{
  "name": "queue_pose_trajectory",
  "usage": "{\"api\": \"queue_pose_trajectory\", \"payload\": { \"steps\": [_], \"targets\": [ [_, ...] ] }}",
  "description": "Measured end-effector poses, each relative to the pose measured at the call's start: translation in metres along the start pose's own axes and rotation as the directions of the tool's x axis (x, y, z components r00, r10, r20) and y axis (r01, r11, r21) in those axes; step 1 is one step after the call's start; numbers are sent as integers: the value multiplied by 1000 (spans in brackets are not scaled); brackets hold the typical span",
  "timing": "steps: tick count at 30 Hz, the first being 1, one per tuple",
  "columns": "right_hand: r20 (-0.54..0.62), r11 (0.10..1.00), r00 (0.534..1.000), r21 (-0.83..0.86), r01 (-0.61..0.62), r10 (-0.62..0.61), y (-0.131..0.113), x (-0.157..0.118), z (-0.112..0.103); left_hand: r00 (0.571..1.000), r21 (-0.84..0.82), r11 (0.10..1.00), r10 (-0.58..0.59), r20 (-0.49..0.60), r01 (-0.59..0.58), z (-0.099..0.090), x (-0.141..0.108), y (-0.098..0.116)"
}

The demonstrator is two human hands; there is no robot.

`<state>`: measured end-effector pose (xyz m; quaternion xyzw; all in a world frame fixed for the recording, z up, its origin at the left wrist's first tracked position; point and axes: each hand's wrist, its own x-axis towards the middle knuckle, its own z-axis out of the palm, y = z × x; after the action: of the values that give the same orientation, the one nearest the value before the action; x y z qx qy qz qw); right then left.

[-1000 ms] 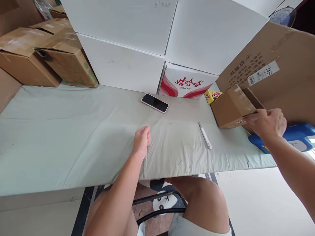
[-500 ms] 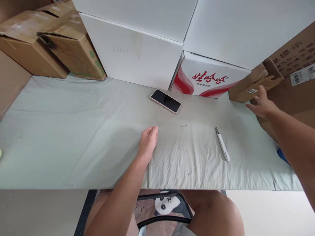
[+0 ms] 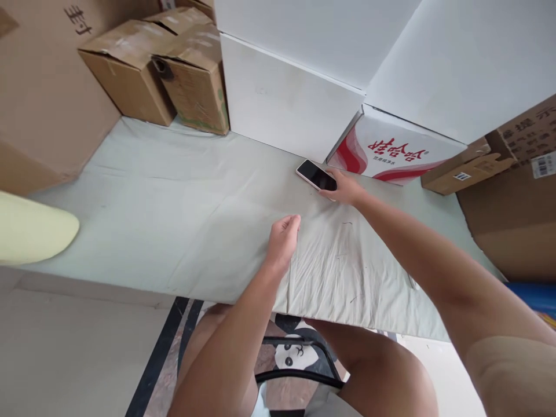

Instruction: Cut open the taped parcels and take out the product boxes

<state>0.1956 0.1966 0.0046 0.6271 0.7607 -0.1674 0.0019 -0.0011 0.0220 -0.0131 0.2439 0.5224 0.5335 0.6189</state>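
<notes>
My right hand is at a smartphone with a dark screen and pale edges, lying face up on the cloth. Its thumb and fingers are closed about the near right end of the phone, on opposite long edges. My left hand rests on the cloth-covered table, nearer to me, curled into a loose fist with the thumb against the index finger. Nothing shows between its fingers. A light-coloured utility knife lies mostly hidden behind my right forearm.
White boxes stand stacked along the back, beside a red-and-white carton. Brown cardboard boxes stand at the back left, and a small brown box at the right. A pale yellow rounded object sits at the left edge.
My right hand has come from the small brown box at the right over to the phone and closed on its end. The view has turned left; my left hand keeps its fist.
</notes>
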Motion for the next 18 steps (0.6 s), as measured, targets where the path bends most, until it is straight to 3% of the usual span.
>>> {"api": "queue_pose_trajectory", "payload": {
  "steps": [3,8,18],
  "targets": [
    [-22,1000,999,-15,-28,28,-13,20,13,1000,-19,1000,-4,-13,4,-11,-3,9],
    [-42,1000,999,-9,-7,7,2,33,17,1000,-93,996,-12,-15,10,-28,-7,22],
    [-10,1000,1000,24,12,-12,16,40,16,1000,-109,994,18,3,-17,-35,-13,31]
  ]
}}
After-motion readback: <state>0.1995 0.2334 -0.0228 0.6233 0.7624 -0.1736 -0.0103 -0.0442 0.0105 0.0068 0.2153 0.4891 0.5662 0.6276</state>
